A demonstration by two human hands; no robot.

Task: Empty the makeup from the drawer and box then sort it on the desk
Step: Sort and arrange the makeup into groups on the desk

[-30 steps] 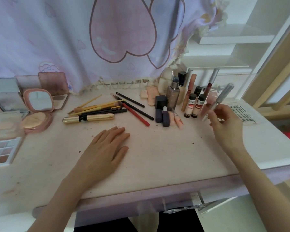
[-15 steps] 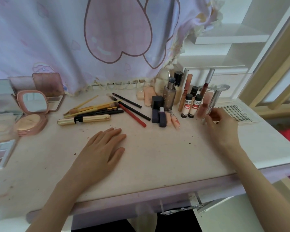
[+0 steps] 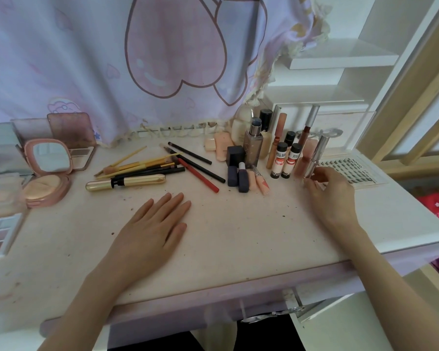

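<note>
Item in hand: silver-capped lip gloss tube [image 3: 316,158], pink lower body, at the right end of the standing row of bottles and tubes.
Long axis: near upright, the cap tipped slightly away from the person and to the right.
Base: at or just above the desk [image 3: 238,236]; contact cannot be told, since the fingers hide it.
Right hand [image 3: 331,191]: fingertips curled round the tube's lower end, pinching it from the near right side; palm low over the desk.
Tube relative to fingers: it rises up and away from the fingertips, most of its length clear above them.
Left hand [image 3: 152,224]: flat on the desk, fingers straight and together, holding nothing, well apart from the tube.
Nearer hand: right, already on the tube.
Neighbours: brown-pink gloss tube [image 3: 302,163] just beside it to the left; two small Pink Book tubes [image 3: 287,160] further left; false-lash card [image 3: 350,171] flat on the desk just behind the right hand.
Deciding relation: the gap between the held tube and the brown-pink one is narrow, so a sideways nudge on letting go could probably tip both.
Step judged: setting the tube upright in the lip-product group.
</note>
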